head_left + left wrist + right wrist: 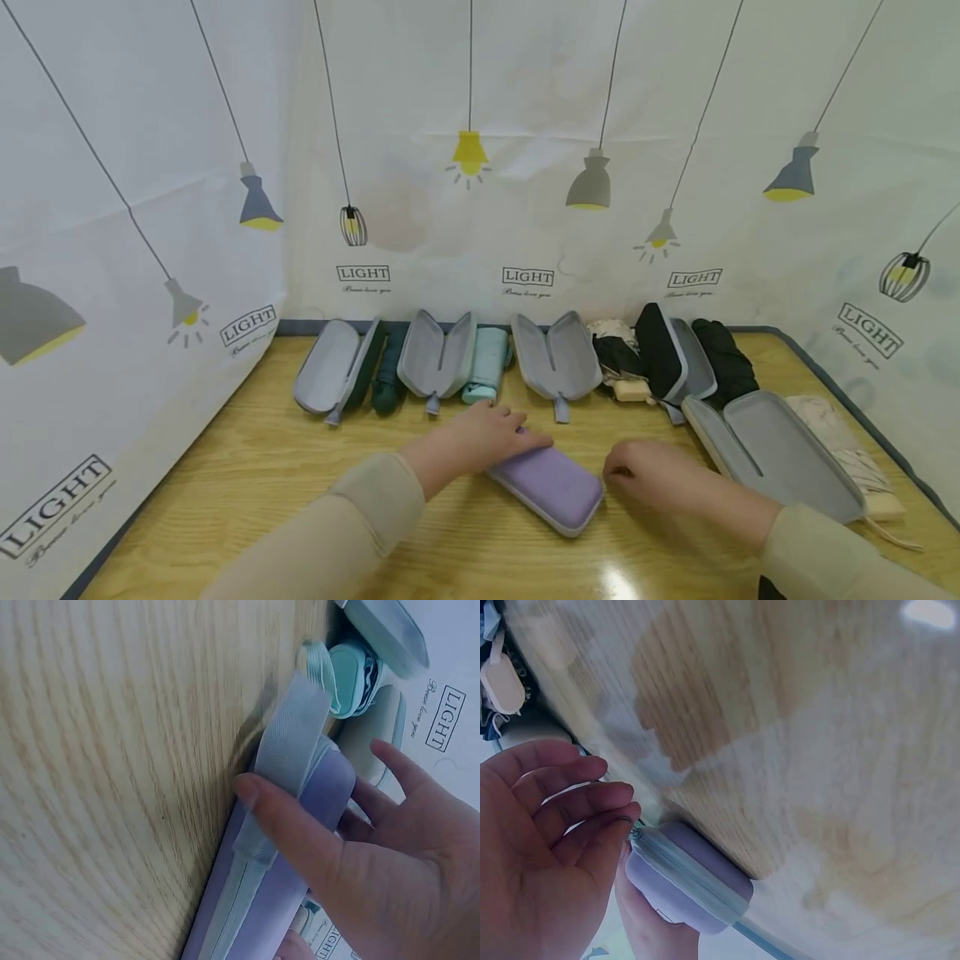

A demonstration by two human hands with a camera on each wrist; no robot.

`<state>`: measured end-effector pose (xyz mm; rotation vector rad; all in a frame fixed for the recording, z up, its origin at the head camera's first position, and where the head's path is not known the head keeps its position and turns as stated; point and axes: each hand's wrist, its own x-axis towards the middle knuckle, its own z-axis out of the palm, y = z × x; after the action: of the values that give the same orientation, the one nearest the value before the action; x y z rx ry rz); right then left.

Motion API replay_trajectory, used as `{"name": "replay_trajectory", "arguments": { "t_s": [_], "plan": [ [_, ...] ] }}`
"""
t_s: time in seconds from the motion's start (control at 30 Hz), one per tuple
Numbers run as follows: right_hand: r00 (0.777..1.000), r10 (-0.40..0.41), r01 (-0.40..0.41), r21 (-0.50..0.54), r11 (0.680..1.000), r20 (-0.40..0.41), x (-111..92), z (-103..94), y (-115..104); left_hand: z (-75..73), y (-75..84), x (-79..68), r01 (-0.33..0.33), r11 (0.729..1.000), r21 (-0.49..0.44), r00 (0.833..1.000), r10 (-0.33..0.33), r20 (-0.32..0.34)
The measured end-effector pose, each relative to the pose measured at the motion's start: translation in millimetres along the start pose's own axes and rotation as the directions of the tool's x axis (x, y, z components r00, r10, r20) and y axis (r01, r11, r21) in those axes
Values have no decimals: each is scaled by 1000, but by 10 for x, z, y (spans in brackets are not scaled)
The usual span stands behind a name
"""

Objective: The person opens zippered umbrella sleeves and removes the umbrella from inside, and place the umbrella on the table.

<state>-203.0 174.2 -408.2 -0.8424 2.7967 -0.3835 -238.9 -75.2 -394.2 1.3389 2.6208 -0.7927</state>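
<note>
A purple zip case [555,487] lies closed and slantwise on the wooden table. My left hand [476,437] grips its far end; in the left wrist view the thumb [281,814] presses beside a pale fabric tab [292,735], while the other fingers are partly hidden behind the case. At the near right end, my right hand [660,475] has its fingers bent, thumb and index finger pinching a small zipper pull [636,833]. A pale zipper band [694,874] runs along the case's side.
Along the back stand several opened cases with grey insides, such as one at far left [327,367]. Between them lie a dark green folded umbrella [387,371], a light teal one [487,362] and a black one [723,358]. A large open case [795,450] stands right.
</note>
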Motion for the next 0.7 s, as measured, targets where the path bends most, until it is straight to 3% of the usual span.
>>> {"name": "replay_trajectory", "arguments": {
  "t_s": [0.27,0.5,0.7],
  "plan": [
    [999,2,-3,-28,1000,-35,104,18,-19,90,-80,-107,-2,991,-135,999,8,51],
    [997,23,-29,-77,997,-80,212,44,-33,219,-168,-173,34,960,-277,999,-31,15],
    [991,57,-64,-56,996,-120,236,50,-3,228,-215,-270,95,957,-275,994,-105,-23]
  ]
}}
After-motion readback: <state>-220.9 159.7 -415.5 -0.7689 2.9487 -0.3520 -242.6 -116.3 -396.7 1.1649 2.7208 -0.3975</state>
